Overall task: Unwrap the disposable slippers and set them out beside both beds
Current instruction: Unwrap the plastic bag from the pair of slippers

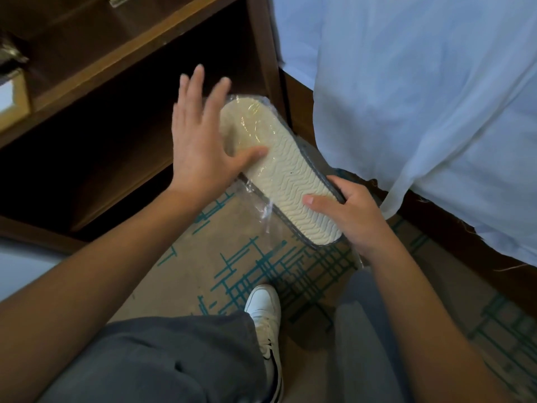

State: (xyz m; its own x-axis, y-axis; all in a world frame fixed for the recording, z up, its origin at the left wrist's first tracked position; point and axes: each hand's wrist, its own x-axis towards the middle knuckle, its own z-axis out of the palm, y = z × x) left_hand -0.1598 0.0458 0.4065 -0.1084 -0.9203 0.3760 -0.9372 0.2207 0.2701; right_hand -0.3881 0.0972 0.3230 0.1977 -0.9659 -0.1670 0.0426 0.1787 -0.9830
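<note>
Right hand (353,216) clamped on the slippers' (284,173) heel end, sole up, steadying them for unwrapping; left hand (197,146) open, thumb pressing the wrap (261,212) (still on). Held left of the bed (421,97), above the carpet (261,274).

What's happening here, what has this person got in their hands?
A person is standing between a dark wooden shelf unit and a bed draped in a white sheet, holding a pack of disposable slippers still in its clear plastic wrap. The right hand grips the near end, cream sole facing up. The left hand is spread open, its thumb resting on the sole. No slippers are set out on the patterned carpet yet.
</note>
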